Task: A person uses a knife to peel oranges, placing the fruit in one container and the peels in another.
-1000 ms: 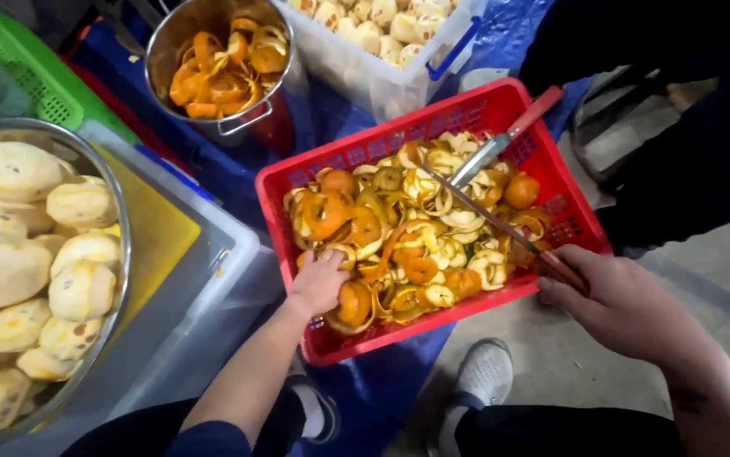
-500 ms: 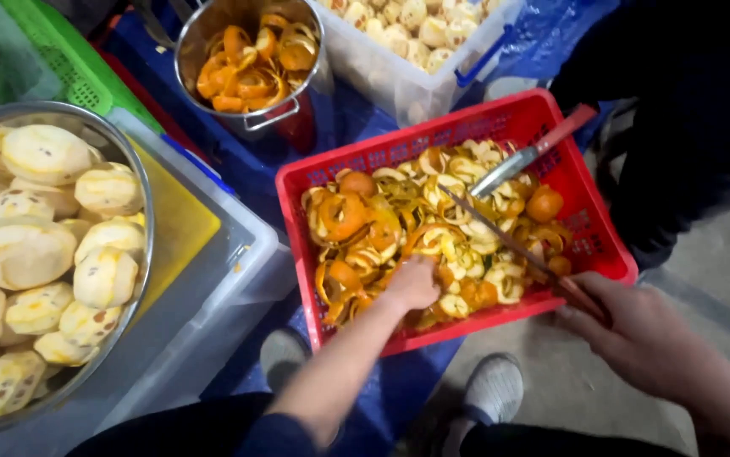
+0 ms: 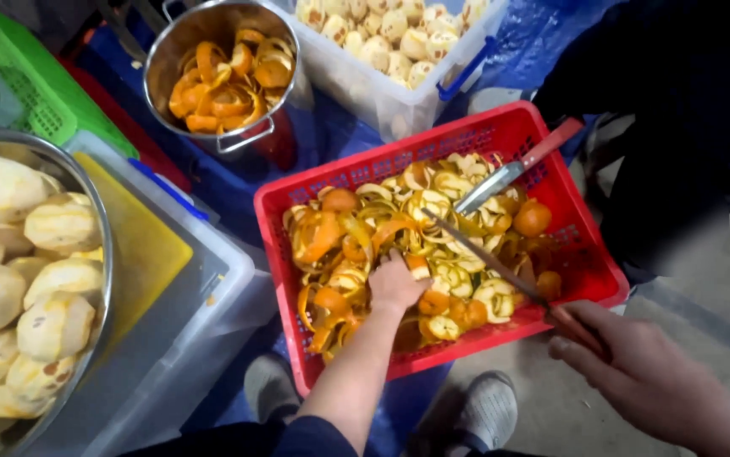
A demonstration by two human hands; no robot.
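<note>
Red crate (image 3: 500, 135) rim beside hands (image 3: 395, 283)

Crate (image 3: 500, 135) of peels (image 3: 365, 233) sits centre, left hand (image 3: 395, 283) in it, right hand (image 3: 636, 372) at its right edge holding a knife (image 3: 483, 254) over the peels (second knife (image 3: 509, 173) lies behind). Pot (image 3: 212, 34) behind-left, bowl (image 3: 98, 220) far left, tub (image 3: 399, 93) behind.

We see curled orange-and-white citrus peels (image 3: 356, 245) heaped in the red slotted plastic crate (image 3: 589, 279); a long thin-bladed knife (image 3: 483, 258) slants across them.
</note>
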